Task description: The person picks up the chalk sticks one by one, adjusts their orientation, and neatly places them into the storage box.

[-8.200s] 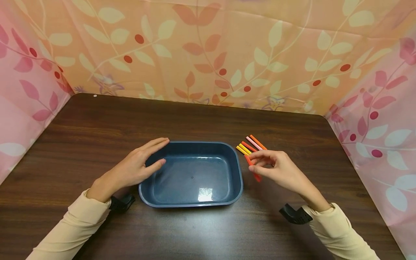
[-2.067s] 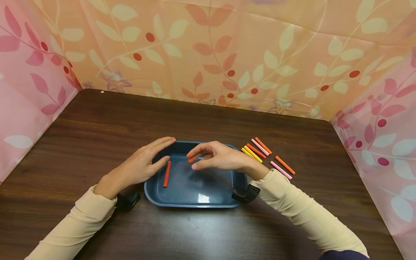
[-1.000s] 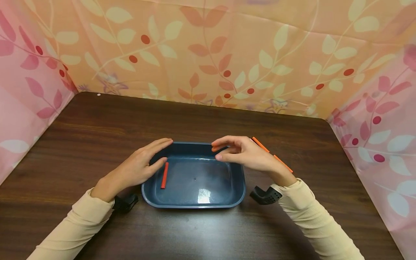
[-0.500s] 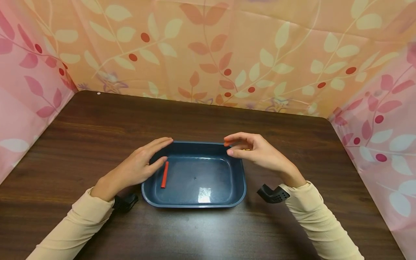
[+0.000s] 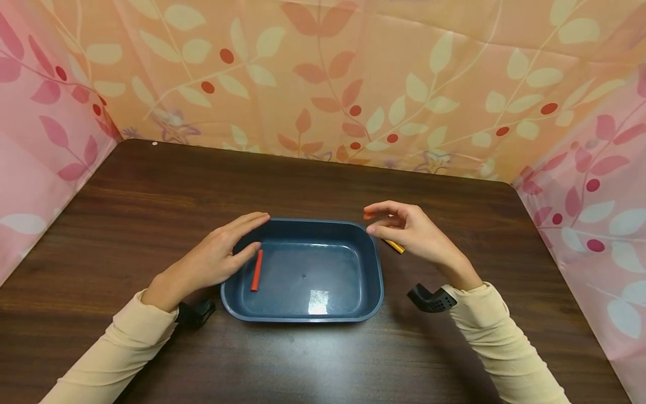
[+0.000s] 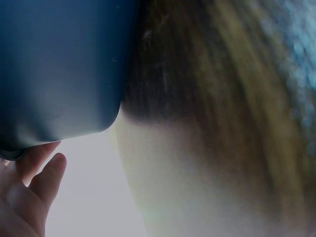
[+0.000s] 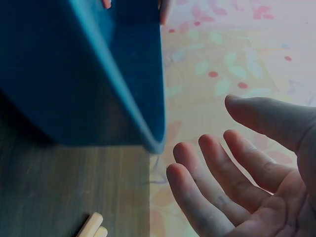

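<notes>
A dark blue plastic tray (image 5: 303,320) stands on the table, with one red chalk-like stick (image 5: 257,271) lying in its left part. My left hand (image 5: 214,255) rests at the tray's left rim, fingers extended and the thumb reaching over the inside. Just past the tray's far right corner hovers my right hand (image 5: 411,233), its fingers loosely curved and holding nothing, as the right wrist view shows. Beneath it, yellow sticks (image 5: 395,247) peek out on the table; the other sticks are hidden behind the hand. Two pale-looking stick ends (image 7: 90,226) show at the bottom of the right wrist view.
The dark wood table (image 5: 166,185) reaches back to a floral curtain (image 5: 323,84), with pink floral cloth (image 5: 600,168) at both sides. Black wrist mounts (image 5: 431,299) sit below each hand, the left one close to the tray.
Earlier the right hand held a red stick; a red stick now lies in the tray. Since then that hand has moved from over the tray to the right, above the sticks. The left hand stays put.
</notes>
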The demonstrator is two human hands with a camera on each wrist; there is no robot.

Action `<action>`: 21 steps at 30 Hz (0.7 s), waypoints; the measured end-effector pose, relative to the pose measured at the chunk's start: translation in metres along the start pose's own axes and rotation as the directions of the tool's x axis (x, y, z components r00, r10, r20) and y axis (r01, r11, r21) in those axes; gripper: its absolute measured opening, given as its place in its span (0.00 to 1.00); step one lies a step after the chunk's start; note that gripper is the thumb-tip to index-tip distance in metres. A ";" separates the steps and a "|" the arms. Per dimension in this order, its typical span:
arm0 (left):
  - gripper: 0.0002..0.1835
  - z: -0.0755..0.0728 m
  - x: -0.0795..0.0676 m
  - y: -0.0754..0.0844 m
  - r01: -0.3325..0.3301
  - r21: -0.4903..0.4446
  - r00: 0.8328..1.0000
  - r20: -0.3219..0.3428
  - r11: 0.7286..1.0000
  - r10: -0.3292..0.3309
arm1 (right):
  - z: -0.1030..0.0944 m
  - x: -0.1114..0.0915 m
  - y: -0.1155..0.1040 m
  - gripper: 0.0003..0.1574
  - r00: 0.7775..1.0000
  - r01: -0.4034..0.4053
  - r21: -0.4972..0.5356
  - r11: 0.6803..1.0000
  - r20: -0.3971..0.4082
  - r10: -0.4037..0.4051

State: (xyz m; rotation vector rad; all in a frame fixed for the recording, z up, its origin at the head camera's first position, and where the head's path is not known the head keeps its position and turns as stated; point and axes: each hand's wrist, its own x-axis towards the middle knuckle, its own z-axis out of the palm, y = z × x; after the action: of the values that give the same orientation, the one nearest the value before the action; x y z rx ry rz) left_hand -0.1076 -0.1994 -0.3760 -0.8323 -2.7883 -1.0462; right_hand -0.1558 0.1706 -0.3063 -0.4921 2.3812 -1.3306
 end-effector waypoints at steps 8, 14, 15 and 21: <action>0.31 0.000 0.001 -0.001 -0.004 -0.004 1.000 -0.001 1.000 0.004 | -0.007 -0.001 0.011 0.27 0.999 -0.027 -0.093 0.995 -0.038 0.023; 0.31 -0.001 0.001 -0.001 0.007 -0.005 1.000 0.005 1.000 -0.007 | -0.009 0.001 0.020 0.27 0.997 -0.036 -0.157 0.987 -0.070 0.025; 0.31 -0.001 0.001 -0.001 0.007 -0.004 1.000 0.005 1.000 -0.007 | -0.009 0.001 0.021 0.27 0.997 -0.036 -0.178 0.983 -0.078 0.022; 0.31 -0.001 0.000 0.000 0.008 0.001 1.000 0.008 1.000 -0.008 | -0.013 0.004 0.033 0.26 0.994 -0.043 -0.282 0.959 -0.111 0.011</action>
State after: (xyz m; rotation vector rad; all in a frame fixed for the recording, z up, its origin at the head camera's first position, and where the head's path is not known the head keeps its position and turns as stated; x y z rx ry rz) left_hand -0.1075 -0.2000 -0.3754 -0.8279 -2.8005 -1.0455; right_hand -0.1697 0.1945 -0.3292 -0.4729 2.6763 -1.0307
